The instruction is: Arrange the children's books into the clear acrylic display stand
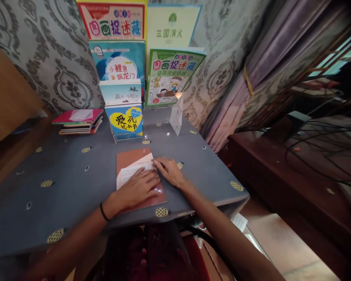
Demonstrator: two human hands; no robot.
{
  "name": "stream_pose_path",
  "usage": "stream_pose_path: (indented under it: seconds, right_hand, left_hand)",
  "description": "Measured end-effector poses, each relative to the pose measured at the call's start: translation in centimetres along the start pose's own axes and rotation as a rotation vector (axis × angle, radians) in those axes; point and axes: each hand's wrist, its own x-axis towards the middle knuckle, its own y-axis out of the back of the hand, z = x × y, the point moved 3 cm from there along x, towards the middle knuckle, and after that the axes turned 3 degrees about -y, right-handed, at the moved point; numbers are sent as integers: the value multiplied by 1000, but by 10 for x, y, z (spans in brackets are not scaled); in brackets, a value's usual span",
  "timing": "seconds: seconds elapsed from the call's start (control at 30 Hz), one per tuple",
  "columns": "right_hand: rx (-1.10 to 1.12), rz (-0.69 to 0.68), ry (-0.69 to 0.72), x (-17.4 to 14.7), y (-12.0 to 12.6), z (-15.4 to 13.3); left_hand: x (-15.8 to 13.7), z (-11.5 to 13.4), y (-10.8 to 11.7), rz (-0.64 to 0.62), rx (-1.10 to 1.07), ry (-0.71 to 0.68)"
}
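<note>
A brown booklet (130,157) lies on the table in front of me, with a white printed sheet of paper (128,171) slanted across it. My left hand (139,184) rests flat on the sheet and booklet, fingers stretched toward the right. At the sheet's upper right corner, my right hand (169,171) has its fingers drawn together on the paper's edge. Part of the sheet is hidden beneath my left hand. The lower part of the booklet looks glossy.
A clear display rack (158,116) holding several upright children's books stands at the back of the grey tablecloth (84,199). Left of it is a stack of books (80,127). A dark red cabinet (260,168) with tangled cables (318,144) stands at the right.
</note>
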Motion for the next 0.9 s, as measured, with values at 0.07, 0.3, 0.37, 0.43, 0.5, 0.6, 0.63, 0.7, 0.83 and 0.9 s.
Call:
stream_pose_path:
  seconds: [0.07, 0.3, 0.37, 0.43, 0.5, 0.6, 0.63, 0.7, 0.83, 0.9]
  right_hand:
    - [-7, -7, -1, 0, 0, 0]
    - [-13, -9, 6, 2, 1, 0]
    - [-1, -14, 6, 1, 2, -2]
    - [32, -15, -2, -3, 5, -5]
    - [76, -1, -9, -12, 9, -11]
    - [109, 34, 9, -35, 13, -19]
    - [110, 37, 21, -43, 14, -22]
    - [104, 29, 40, -58, 16, -25]
    - [80, -15, 61, -70, 17, -27]
    - [80, -23, 58, -69, 18, -26]
  left_hand:
    - [0, 3, 0, -10, 22, 5]
    - [-2, 9, 3, -14, -13, -16]
    - [-3, 9, 2, -10, 3, -14]
    - [-4, 11, 1, -11, 27, -10]
    - [-4, 15, 0, -2, 36, -4]
    - [-7, 20, 0, 31, 20, 6]
    - [-8, 21, 0, 42, 14, 7]
    - [-10, 23, 1, 55, 5, 3]
    - [-11, 22, 2, 59, -11, 10]
    - [-9, 22, 4, 62, -15, 14]
